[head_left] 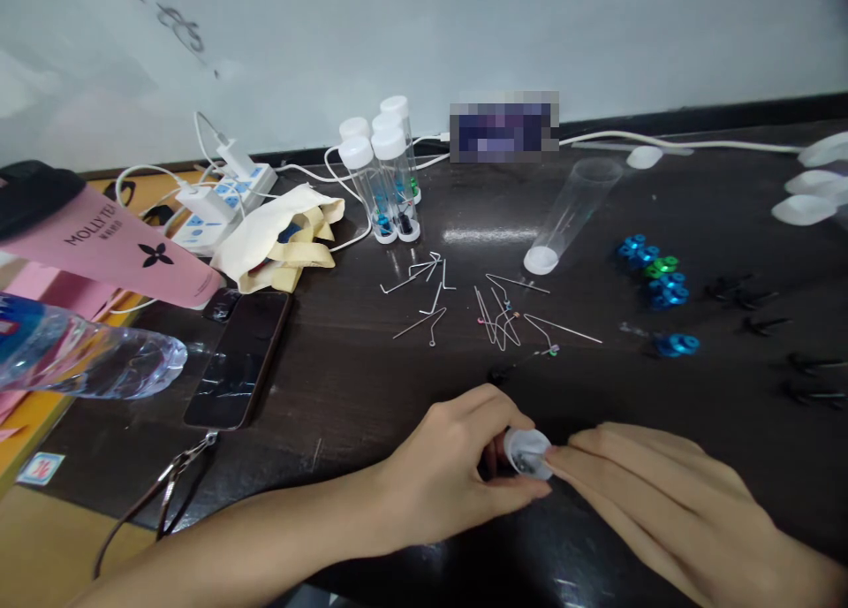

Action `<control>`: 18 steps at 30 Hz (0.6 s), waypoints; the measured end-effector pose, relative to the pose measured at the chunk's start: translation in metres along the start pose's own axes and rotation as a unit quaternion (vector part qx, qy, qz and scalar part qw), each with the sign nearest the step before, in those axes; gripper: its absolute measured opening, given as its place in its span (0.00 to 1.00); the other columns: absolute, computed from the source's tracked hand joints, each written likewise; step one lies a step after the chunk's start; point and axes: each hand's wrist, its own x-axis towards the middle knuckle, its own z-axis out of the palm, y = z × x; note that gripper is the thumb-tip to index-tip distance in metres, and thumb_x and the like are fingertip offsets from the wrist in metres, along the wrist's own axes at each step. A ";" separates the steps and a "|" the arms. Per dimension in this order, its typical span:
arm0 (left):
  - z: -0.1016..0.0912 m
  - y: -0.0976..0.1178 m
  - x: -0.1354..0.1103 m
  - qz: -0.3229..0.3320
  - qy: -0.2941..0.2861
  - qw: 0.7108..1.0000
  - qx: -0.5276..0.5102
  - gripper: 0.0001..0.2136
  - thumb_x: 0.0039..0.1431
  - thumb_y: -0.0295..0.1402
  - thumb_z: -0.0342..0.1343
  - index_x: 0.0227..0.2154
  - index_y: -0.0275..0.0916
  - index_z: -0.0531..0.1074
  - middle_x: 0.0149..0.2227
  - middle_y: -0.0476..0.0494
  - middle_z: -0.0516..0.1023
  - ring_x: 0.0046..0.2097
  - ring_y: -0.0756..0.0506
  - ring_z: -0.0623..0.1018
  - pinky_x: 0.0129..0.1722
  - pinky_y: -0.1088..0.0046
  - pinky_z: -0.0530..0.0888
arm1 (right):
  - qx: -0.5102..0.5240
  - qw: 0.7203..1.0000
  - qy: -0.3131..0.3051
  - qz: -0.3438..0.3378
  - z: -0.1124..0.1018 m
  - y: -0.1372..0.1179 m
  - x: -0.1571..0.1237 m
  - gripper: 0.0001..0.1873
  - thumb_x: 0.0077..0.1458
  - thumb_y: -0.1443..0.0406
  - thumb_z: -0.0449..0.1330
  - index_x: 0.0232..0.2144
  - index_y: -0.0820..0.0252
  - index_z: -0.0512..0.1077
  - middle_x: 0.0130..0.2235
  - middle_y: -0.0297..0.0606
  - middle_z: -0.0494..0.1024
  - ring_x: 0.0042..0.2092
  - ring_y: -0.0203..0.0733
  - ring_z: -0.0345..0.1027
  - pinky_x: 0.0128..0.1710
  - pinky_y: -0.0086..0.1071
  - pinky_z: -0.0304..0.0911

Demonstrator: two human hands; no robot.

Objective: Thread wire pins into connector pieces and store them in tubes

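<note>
I see the left hand (457, 467) pinching a whitish container (528, 453) between thumb and fingers, on the person's side of the bent wires (570, 330). The right hand (676, 493) presses its fingers together at the rim; whether they grip anything, I can't tell.

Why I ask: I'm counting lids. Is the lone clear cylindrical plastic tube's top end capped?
No, the clear tube shows an open rim on top.

Your left hand (457, 467) grips translucent round container (525, 444); your right hand (669, 489) has fingertips at its opening. Beyond: bent metal wires (563, 328), uncapped clear tube (576, 215). White-capped tubes (390, 148) farther left, shiny blue parts (666, 291) right.
</note>
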 end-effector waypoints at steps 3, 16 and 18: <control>-0.001 0.000 0.000 0.001 -0.001 1.000 0.000 0.14 0.51 0.30 0.65 0.40 0.33 0.73 0.38 0.43 0.74 0.33 0.50 0.72 0.32 0.75 0.72 | -0.006 1.000 0.006 -0.003 0.001 0.001 -0.002 0.13 0.65 0.66 0.50 0.45 0.58 0.73 0.31 0.38 0.78 0.33 0.42 0.74 0.33 0.35 0.72; -0.001 0.000 -0.001 0.004 -0.001 1.000 0.004 0.13 0.51 0.29 0.64 0.40 0.34 0.73 0.37 0.44 0.73 0.33 0.50 0.71 0.32 0.75 0.72 | -0.038 0.999 -0.006 0.014 -0.007 0.003 -0.010 0.19 0.64 0.67 0.46 0.47 0.52 0.74 0.39 0.38 0.80 0.39 0.44 0.75 0.42 0.36 0.73; -0.001 0.000 -0.001 0.003 -0.002 1.000 0.003 0.13 0.52 0.29 0.64 0.41 0.35 0.72 0.38 0.45 0.73 0.34 0.50 0.72 0.32 0.75 0.72 | -0.031 0.999 -0.002 0.020 -0.008 0.002 -0.007 0.18 0.65 0.66 0.46 0.45 0.52 0.75 0.38 0.38 0.81 0.38 0.44 0.75 0.40 0.36 0.74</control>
